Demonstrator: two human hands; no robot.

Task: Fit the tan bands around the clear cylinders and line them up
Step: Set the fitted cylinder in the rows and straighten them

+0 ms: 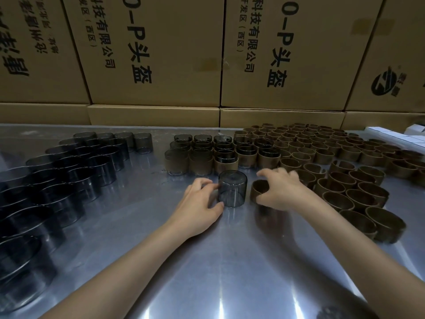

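Two hands low | left hand (pixel 199 204) grips clear cylinder (pixel 232 189) | right hand (pixel 279 188) pinches tan band (pixel 259 189)

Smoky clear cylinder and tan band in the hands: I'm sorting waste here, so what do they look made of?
Smoky clear cylinder in the left hand: glossy see-through plastic or glass; the look leaves it open. Tan band under the right hand: matte brown, probably paperboard or kraft.

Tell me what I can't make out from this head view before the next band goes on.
- Right hand: fingers motion-blurred; its grip on the loose band is unclear.
- Bare cylinders at left: smeared, cut off by the frame edge.
- Far bands: too small to count.
- White boxes: cut off at right.
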